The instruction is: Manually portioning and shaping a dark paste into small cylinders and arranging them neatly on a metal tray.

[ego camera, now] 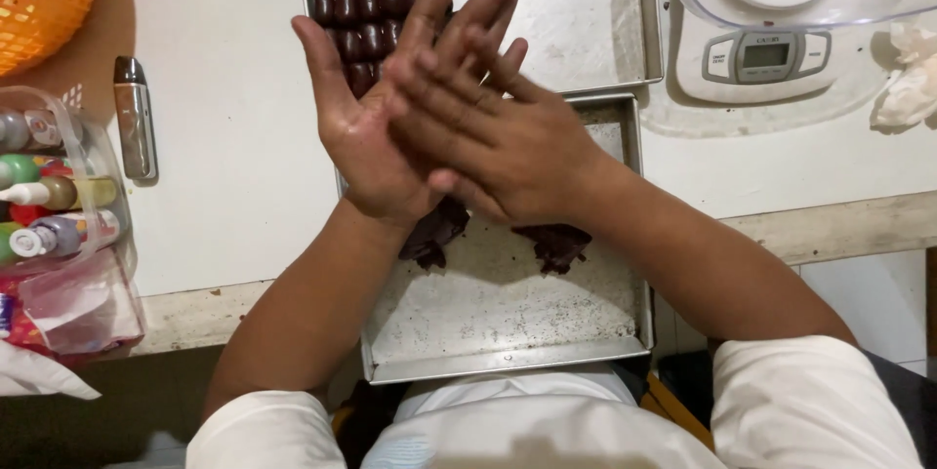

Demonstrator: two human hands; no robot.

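Dark brown dough lumps [434, 232] lie on the dusted metal tray [508, 318] under my flat, pressed-together left hand [376, 127] and right hand [488, 132], neither gripping visibly; soft, sticky-looking, best pinched gently at edges.

White worktop [234, 166] with a worn pale front edge [839, 227], left and right of the hands, white tiled floor [878, 303] below right, dim floor below left, even indoor light
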